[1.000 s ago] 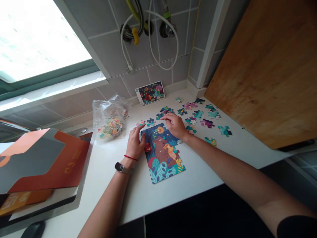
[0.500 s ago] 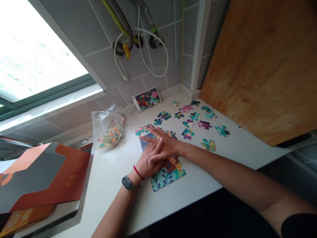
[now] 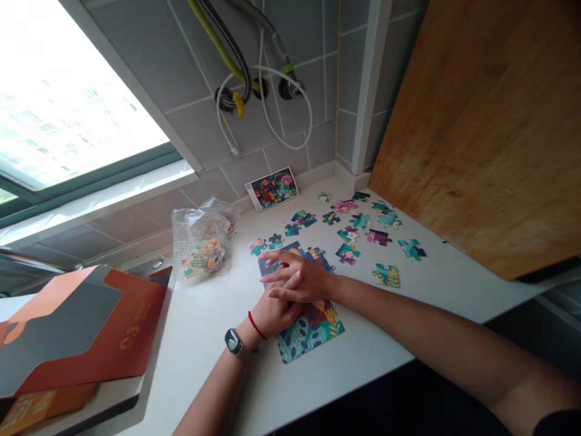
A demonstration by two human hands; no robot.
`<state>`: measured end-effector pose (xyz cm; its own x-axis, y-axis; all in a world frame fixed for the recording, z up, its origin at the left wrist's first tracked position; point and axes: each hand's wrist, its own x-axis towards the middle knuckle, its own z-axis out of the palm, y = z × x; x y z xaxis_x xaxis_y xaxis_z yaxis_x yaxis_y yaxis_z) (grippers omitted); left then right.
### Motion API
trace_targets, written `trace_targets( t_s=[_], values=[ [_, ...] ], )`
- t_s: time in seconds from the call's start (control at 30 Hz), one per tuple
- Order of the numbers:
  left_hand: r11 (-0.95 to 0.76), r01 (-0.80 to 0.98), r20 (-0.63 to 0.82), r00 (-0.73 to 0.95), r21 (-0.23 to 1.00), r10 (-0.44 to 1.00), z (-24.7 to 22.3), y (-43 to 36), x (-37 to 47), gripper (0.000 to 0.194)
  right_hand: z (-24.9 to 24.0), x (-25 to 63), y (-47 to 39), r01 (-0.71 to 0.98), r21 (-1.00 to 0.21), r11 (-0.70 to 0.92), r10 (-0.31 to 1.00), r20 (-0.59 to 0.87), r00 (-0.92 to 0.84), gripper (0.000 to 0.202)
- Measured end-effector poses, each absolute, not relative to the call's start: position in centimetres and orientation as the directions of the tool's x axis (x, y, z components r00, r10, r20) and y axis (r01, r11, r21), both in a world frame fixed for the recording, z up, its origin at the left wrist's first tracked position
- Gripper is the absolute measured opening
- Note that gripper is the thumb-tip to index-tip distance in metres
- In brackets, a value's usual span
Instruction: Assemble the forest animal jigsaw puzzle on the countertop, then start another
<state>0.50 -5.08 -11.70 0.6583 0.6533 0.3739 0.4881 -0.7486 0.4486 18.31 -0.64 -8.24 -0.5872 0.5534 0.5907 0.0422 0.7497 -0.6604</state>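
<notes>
Joined puzzle pieces (image 3: 308, 333) form a panel on the white counter, partly covered by both hands. My left hand (image 3: 275, 312), with a watch and red cord at the wrist, rests on the panel, its fingers largely covered. My right hand (image 3: 302, 278) lies across the top of it, fingers spread and slightly bent, holding no piece. Several loose pieces, such as a teal and yellow one (image 3: 387, 275) and a purple one (image 3: 377, 237), lie to the right and behind. A picture card (image 3: 273, 189) leans at the wall.
A clear plastic bag of pieces (image 3: 204, 245) lies left of the panel. Orange-red boxes (image 3: 136, 339) fill the left edge of the counter (image 3: 195, 339). A wooden board (image 3: 490, 133) stands at the right; hoses and a white cable hang at the wall.
The view has shifted, so the scene sits slightly lower. My right hand's fingers have bent a little more over my left hand, and both hands stay stacked on the panel.
</notes>
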Motion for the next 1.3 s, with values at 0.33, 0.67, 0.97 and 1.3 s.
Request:
trace_targets(
  t_s=[0.33,0.67,0.97,1.3],
  values=[
    [-0.646,0.517,0.341,0.567,0.562,0.750,-10.0,-6.5,2.2,0.088,-7.5,18.9,-0.8,0.161,-0.649,0.744,0.610,0.560,-0.561,0.050],
    [-0.606,0.421,0.377,0.509,0.674,0.774,-9.1,-7.1,2.4,0.091,-7.1,18.3,-1.6,0.203,-0.754,0.625,0.719,0.455,-0.526,0.058],
    [-0.586,0.364,0.359,0.527,0.724,0.771,-8.8,-6.9,2.4,0.089,-7.5,18.4,-1.0,0.302,-0.718,0.627,0.695,0.341,-0.633,0.068],
    [-0.640,0.461,0.395,0.523,0.615,0.756,-9.6,-6.4,1.9,0.084,-8.1,18.1,-1.0,0.191,-0.761,0.620,0.675,0.393,-0.625,0.057]
  ],
)
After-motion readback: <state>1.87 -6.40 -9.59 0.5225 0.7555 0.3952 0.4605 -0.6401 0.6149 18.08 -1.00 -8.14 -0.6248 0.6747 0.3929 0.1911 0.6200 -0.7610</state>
